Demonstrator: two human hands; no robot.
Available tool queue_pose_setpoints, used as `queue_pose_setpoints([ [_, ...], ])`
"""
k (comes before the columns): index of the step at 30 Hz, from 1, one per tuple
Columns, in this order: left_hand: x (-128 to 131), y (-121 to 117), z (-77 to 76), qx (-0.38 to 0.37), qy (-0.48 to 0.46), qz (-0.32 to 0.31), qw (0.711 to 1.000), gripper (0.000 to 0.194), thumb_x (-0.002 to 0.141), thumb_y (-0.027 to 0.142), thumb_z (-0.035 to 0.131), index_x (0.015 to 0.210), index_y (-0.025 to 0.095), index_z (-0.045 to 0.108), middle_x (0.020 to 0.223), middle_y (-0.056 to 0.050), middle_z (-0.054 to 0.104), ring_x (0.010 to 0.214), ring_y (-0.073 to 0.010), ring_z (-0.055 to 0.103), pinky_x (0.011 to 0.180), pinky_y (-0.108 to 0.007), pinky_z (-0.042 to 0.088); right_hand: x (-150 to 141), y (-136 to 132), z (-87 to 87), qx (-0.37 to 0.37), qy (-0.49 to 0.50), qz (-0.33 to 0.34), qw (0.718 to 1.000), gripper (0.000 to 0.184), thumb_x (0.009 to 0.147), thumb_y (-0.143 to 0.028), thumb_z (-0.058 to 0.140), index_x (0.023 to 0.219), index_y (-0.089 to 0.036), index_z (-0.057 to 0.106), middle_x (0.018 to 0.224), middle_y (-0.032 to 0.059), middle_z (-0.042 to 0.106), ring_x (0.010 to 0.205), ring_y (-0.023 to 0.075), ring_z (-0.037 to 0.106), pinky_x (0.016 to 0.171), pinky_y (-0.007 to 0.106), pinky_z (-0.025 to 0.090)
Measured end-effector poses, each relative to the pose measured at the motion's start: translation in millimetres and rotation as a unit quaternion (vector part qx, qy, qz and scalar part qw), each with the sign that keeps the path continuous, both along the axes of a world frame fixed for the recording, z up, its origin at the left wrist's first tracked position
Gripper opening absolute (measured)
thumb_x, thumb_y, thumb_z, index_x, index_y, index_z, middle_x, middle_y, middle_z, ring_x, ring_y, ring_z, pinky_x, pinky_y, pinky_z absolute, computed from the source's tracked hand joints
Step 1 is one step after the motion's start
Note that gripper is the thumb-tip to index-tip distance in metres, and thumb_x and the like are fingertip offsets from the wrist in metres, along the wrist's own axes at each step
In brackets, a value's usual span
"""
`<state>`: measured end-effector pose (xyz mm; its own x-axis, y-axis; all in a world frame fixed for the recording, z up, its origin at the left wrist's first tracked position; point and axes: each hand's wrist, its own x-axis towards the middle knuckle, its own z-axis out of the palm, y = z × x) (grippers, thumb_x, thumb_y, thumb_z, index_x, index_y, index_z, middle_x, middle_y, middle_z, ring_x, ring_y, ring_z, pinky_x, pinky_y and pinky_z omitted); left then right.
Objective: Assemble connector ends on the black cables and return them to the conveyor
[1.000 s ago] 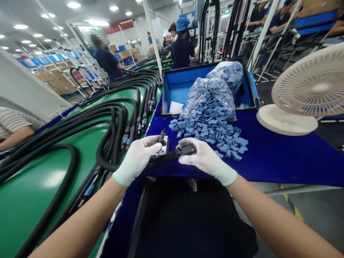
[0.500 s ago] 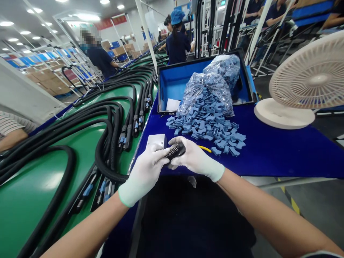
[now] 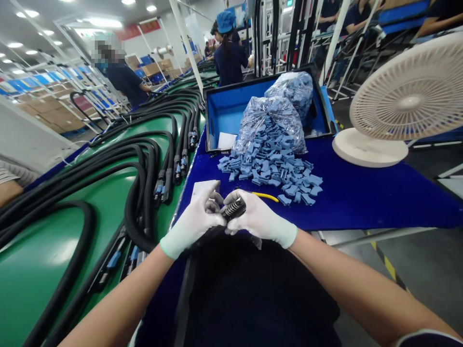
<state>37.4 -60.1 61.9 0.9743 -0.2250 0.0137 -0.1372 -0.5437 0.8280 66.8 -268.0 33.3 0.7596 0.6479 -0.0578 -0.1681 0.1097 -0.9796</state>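
My right hand, in a white glove, grips a black hose connector whose ribbed, spring-like face is turned up. My left hand, also gloved, is beside the connector's left end with its thumb close against it. Its index finger is lifted and the fingers stand apart. The left hand and wrist hide part of the black hose. Just behind the left hand is a pale block. Beyond my right hand lies a yellow-handled tool, partly hidden by the glove.
Loose blue plastic clips spill from a clear bag before a blue crate. Black hoses with fitted ends cover the green surface at left. A fan stands at right. Other people are farther back.
My left fingers have lifted and spread from the connector they were pinching. My right hand still holds it, with its spring-like face turned more upward. The view has shifted slightly right.
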Motion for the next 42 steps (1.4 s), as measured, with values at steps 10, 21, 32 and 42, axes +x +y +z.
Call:
queue_pose_setpoints([
  [10, -57, -3, -14.0, -0.059, 0.012, 0.188, 0.98, 0.033, 0.093, 0.052, 0.067, 0.094, 0.02, 0.077, 0.096, -0.008, 0.075, 0.087, -0.0251, 0.069, 0.084, -0.037, 0.057, -24, 3, -3.0, 0.076, -0.019, -0.171, 0.982, 0.042, 0.076, -0.018, 0.08, 0.114, -0.021, 0.06, 0.122, 0.0061, 0.073, 0.1, 0.0209, 0.073, 0.09, 0.038, 0.062],
  [21, -14, 40, 32.3, -0.36, -0.173, 0.3, 0.866, 0.028, 0.088, 0.026, 0.076, 0.113, 0.019, 0.065, 0.067, 0.005, 0.049, 0.056, -0.0081, 0.045, 0.056, -0.022, 0.045, 93, 56, -2.7, -0.51, -0.416, -0.063, 0.751, 0.029, 0.099, -0.014, 0.05, 0.117, -0.003, 0.071, 0.122, 0.028, 0.066, 0.112, 0.0356, 0.07, 0.097, 0.051, 0.055],
  [32, 62, 55, 17.5, -0.289, -0.222, 0.274, 0.89, 0.028, 0.081, 0.032, 0.075, 0.103, 0.018, 0.065, 0.052, 0.009, 0.044, 0.043, -0.0092, 0.04, 0.046, -0.022, 0.039, 106, 66, -13.5, -0.491, -0.467, -0.095, 0.729, 0.032, 0.103, -0.018, 0.044, 0.12, -0.007, 0.069, 0.116, 0.0239, 0.067, 0.106, 0.0332, 0.07, 0.095, 0.046, 0.054],
  [42, 70, 54, 2.0, -0.164, -0.194, 0.286, 0.924, 0.023, 0.084, 0.036, 0.073, 0.097, 0.018, 0.066, 0.057, 0.005, 0.053, 0.048, -0.0116, 0.049, 0.05, -0.024, 0.04, 85, 74, -0.2, -0.155, -0.357, -0.004, 0.921, 0.029, 0.089, -0.014, 0.062, 0.116, -0.016, 0.073, 0.098, 0.0032, 0.077, 0.086, 0.0172, 0.073, 0.084, 0.027, 0.055],
])
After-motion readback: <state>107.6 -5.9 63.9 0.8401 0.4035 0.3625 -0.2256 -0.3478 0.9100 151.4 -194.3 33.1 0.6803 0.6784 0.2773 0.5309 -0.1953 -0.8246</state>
